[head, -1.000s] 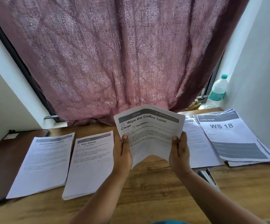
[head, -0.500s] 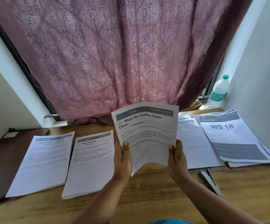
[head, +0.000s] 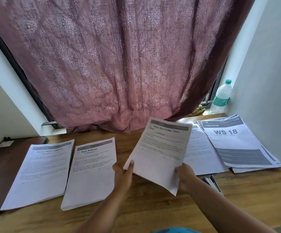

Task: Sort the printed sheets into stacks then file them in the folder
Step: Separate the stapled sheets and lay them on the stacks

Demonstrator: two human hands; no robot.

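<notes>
Both hands hold a sheaf of sheets headed "Wipe the Coffee Table" (head: pixel 160 152) low over the wooden table (head: pixel 150 209), tilted to the right. My left hand (head: pixel 123 173) pinches its lower left corner, thumb on top. My right hand (head: pixel 184 175) grips its lower right edge. On the table lie a "Dishwasher Loading" stack (head: pixel 40 172) at the left and a "Wipe Railings" stack (head: pixel 90 172) beside it. A further stack (head: pixel 202 153) lies right of the held sheets, and a fanned "WS 18" pile (head: pixel 237 143) at the far right.
A dark brown folder (head: pixel 0 169) lies at the table's left end, partly under the left stack. A stapler (head: pixel 212 182) sits by my right forearm. A water bottle (head: pixel 221 96) stands on the sill at back right. A pink curtain (head: pixel 119 64) hangs behind the table.
The held sheets have dropped from upright in front of me to low over the table and swung rightward. Both hands moved down with them.
</notes>
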